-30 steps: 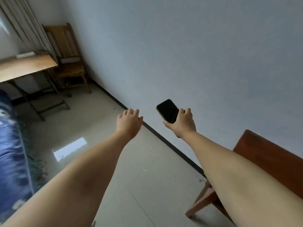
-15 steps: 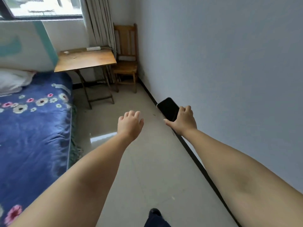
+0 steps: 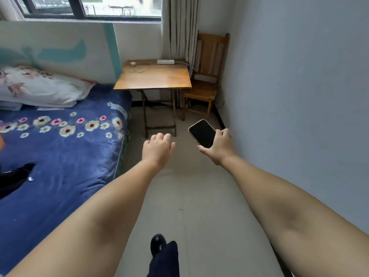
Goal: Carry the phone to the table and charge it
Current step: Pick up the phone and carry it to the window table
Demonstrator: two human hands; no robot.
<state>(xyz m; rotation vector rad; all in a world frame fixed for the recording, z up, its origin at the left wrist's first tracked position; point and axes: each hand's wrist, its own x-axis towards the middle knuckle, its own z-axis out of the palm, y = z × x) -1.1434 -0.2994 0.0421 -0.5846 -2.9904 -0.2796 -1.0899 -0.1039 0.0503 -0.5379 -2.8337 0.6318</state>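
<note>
right fingers grasping phone | left hand loose, holding nothing | table well ahead

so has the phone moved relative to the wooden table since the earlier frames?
Yes. The phone, held in the right hand, has been carried toward the table, which now sits centred and closer ahead instead of far off to the left.
</note>
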